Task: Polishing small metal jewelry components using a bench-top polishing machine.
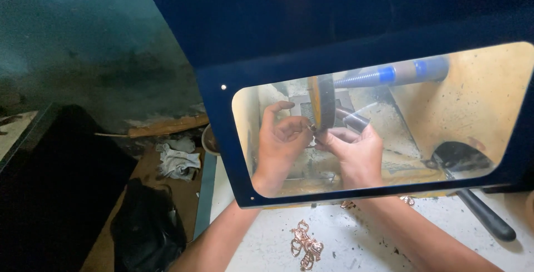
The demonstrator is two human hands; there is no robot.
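A small metal piece (315,134) is pinched between the fingertips of the left hand (280,138) and the right hand (353,152), both closed on it, and is pressed against the lower edge of the polishing wheel (321,100) behind the clear guard window (473,99). Copper-coloured clasps (305,246) are seen below the wheel on the white bench (356,238). With fingertips so close to the wheel, skin could be grazed, or the piece snatched away.

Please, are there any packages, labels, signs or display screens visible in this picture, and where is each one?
No package, label, sign or display screen can be seen.
The nearest such thing is a clear rounded window in the dark blue machine guard, above the white bench.
Through it show the left hand and right hand, pressing a small metal piece to the yellow-edged polishing wheel.
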